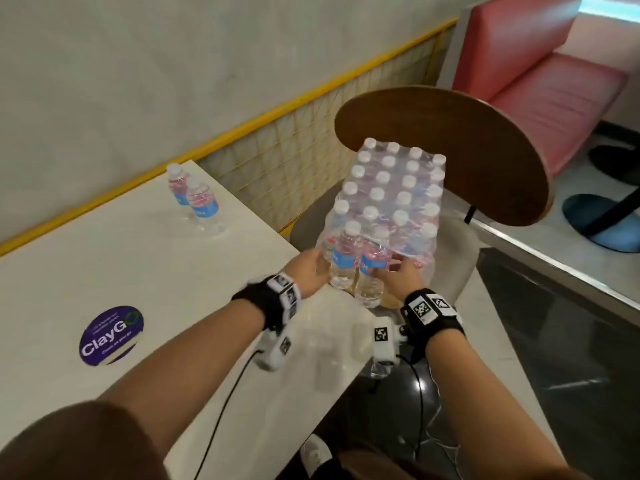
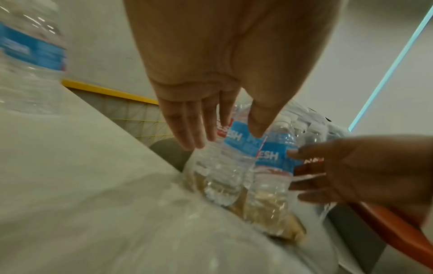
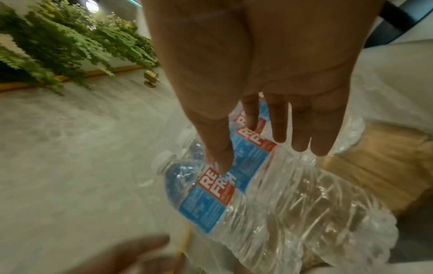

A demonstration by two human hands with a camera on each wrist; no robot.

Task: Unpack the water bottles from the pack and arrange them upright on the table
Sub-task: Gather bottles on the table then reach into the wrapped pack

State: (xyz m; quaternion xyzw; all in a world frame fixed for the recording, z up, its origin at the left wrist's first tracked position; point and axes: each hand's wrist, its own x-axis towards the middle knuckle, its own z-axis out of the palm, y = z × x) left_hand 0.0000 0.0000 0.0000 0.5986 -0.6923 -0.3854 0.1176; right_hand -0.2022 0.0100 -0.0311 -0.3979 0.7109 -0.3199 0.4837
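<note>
A plastic-wrapped pack of water bottles point(image 1: 391, 188) stands on a chair seat beside the white table point(image 1: 138, 265), its wrap torn at the near end. Two clear bottles with blue labels stick out of that end. My left hand point(image 1: 313, 268) holds the left bottle point(image 1: 343, 261), which sits between thumb and fingers in the left wrist view point(image 2: 220, 166). My right hand point(image 1: 398, 271) holds the right bottle point(image 1: 372, 271), its thumb on the label point(image 3: 211, 200) and its fingers round the far side. Two more bottles point(image 1: 202, 206) stand upright at the table's far end.
The chair's round wooden back point(image 1: 450, 140) rises behind the pack. A yellow-railed mesh partition point(image 1: 277, 161) runs along the table's far side. A purple round sticker point(image 1: 110, 336) lies on the table. A pink bench point(image 1: 540, 71) stands at the far right.
</note>
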